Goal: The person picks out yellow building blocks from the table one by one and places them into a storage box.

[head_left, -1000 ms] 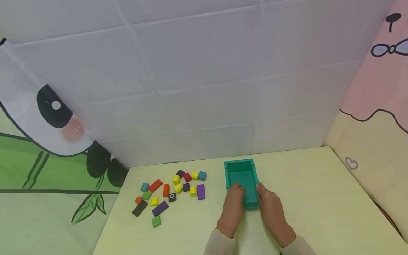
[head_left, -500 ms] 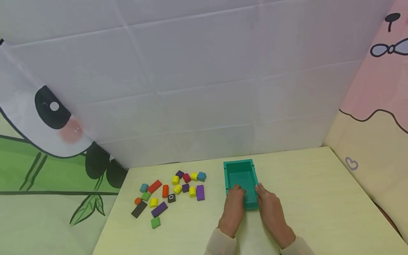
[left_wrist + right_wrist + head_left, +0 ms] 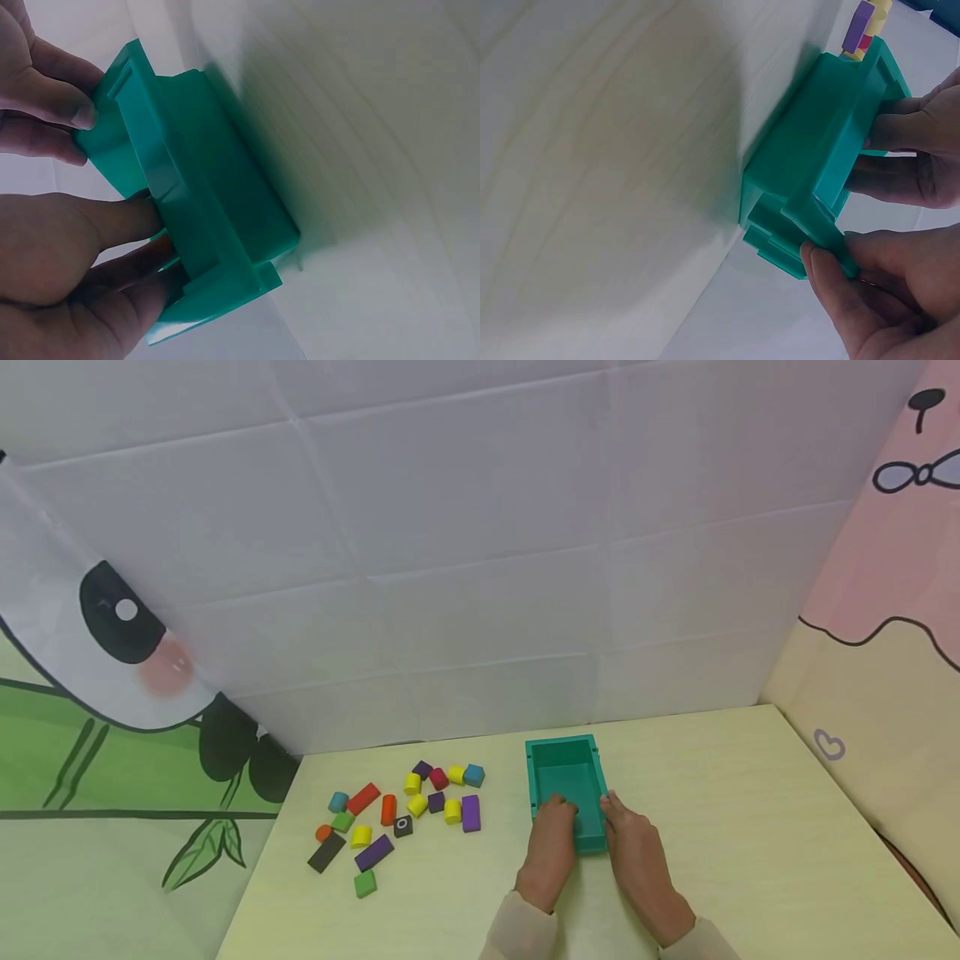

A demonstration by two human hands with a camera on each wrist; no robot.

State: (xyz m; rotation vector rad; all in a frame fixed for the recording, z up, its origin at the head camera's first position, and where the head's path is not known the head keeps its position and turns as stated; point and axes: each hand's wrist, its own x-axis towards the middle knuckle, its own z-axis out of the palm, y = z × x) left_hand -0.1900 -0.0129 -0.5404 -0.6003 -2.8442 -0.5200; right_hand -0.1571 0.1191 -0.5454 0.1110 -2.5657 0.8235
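A green rectangular box (image 3: 566, 777) with an open top stands on the table right of the middle in the head view. My left hand (image 3: 551, 847) reaches over its left side, fingers and thumb down inside; the box's wall (image 3: 232, 180) and rim hide the fingertips in the left wrist view, and whether they hold anything is hidden. My right hand (image 3: 645, 864) is at the near right corner. In the right wrist view, the thumb and fingers of this right hand (image 3: 877, 300) pinch the rim corner.
Several loose blocks lie left of the box, among them a purple block (image 3: 471, 813), a yellow cylinder (image 3: 452, 811), a blue block (image 3: 474, 775), a red block (image 3: 363, 798) and a green block (image 3: 365, 883). A white cloth wall (image 3: 480, 568) rises behind the pale table (image 3: 750, 827).
A small yellow patch by my left fingertips one second ago is out of sight now. Both hands and the box stay in place; the head view has shifted slightly.
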